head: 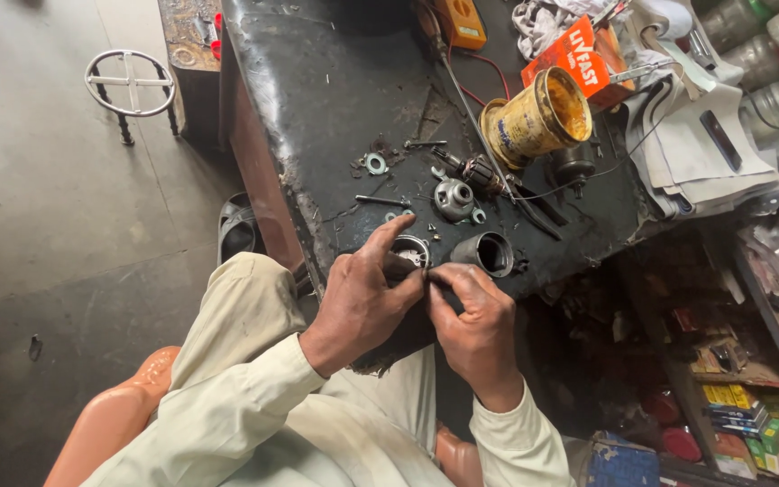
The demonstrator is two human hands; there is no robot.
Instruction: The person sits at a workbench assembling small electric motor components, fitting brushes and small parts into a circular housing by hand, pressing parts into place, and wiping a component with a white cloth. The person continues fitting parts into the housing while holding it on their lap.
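**Two hands pinch a small part at the bench's near edge**

The person sits at a black, grease-stained workbench [317, 99], both hands meeting at its near edge. The left hand [362, 302] has its fingers drawn together, the forefinger stretched forward over a round grey metal ring-shaped housing [412, 250] that lies on the bench just beyond the knuckles. The right hand [471, 316] has its fingertips pressed together on a small dark part [432, 279] held between the two hands; it is too small to tell what it is. Just beside the right hand lies a short dark metal cylinder [487, 253], open end facing the person. Farther back sit a rounded silver metal cap with holes [453, 198] and a small copper-wound motor armature [478, 171]. Behind them a dented yellow tin can [538, 117] lies tipped on its side, near an orange cardboard box [579, 59].
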